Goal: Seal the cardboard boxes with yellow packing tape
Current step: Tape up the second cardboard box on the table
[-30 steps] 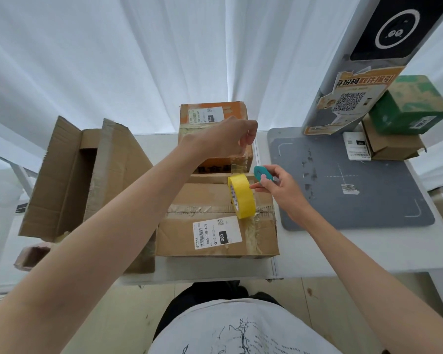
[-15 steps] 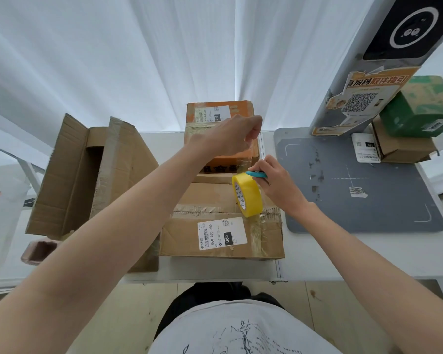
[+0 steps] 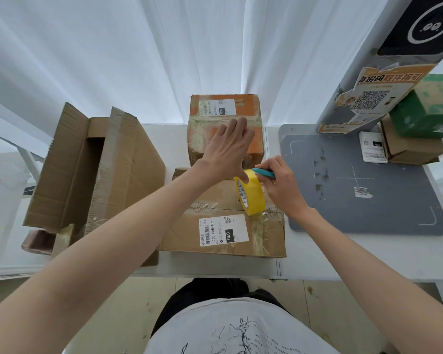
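A flat brown cardboard box [image 3: 223, 233] with a white label lies at the table's front. On it stands a yellow tape roll [image 3: 251, 192] on edge. Behind it an orange box [image 3: 225, 116] with a white label stands upright. My left hand [image 3: 228, 149] is spread with straight fingers against the orange box's front face, thumb touching the top of the roll. My right hand [image 3: 281, 182] grips a teal cutter [image 3: 264, 172] just right of the roll. Any tape strip between roll and box is too faint to tell.
A large open cardboard box [image 3: 92, 169] with raised flaps stands at the left. A grey mat [image 3: 368, 195] covers the table's right side. Behind it rise a grey post with a QR poster [image 3: 368, 95], and a green box [image 3: 427, 111] stacked on a brown one [image 3: 409, 149].
My left hand went from a raised pinch to flat, spread fingers lowered onto the orange box's front. My right hand with the cutter moved in close beside the roll.
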`<state>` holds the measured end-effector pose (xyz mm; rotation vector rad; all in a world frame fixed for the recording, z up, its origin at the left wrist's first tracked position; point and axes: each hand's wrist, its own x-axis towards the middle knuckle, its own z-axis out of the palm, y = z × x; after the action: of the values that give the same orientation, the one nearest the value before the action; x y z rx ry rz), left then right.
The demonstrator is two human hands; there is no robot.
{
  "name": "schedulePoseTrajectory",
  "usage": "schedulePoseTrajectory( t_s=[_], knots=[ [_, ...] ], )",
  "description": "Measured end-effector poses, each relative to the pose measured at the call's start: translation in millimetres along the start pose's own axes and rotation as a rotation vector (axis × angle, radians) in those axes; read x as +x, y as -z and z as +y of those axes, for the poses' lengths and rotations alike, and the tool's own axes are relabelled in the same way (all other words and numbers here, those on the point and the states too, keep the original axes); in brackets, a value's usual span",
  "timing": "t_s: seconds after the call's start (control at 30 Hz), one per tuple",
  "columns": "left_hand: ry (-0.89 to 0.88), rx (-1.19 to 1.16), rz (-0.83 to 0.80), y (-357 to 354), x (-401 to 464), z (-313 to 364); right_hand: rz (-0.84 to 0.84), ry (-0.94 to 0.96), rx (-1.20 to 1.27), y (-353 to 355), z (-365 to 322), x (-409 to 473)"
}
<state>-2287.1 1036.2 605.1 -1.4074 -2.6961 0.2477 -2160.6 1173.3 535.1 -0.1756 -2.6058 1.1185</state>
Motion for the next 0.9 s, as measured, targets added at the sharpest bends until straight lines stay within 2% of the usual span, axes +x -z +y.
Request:
schedulePoseTrajectory(
  t_s=[0.23, 0.47, 0.73, 0.9],
  knots=[
    [0.096, -0.013, 0.046, -9.5, -7.0, 8.8, -0.013, -0.013, 0.015, 4.3, 2.0, 5.9],
    [0.102, -0.044, 0.040, -7.8, -7.0, 9.2, -0.139, 0.095, -0.056, 9.1, 0.8, 18.7],
    [0.122, -0.034, 0.014, -6.7, -9.5, 13.2, -0.219, 0.299, -0.357, 13.7, -5.6, 23.4],
    [0.112, -0.017, 0.009, -5.7, -9.1, 15.1, -0.266, 0.321, -0.399, 12.9, -9.3, 26.9]
  ],
)
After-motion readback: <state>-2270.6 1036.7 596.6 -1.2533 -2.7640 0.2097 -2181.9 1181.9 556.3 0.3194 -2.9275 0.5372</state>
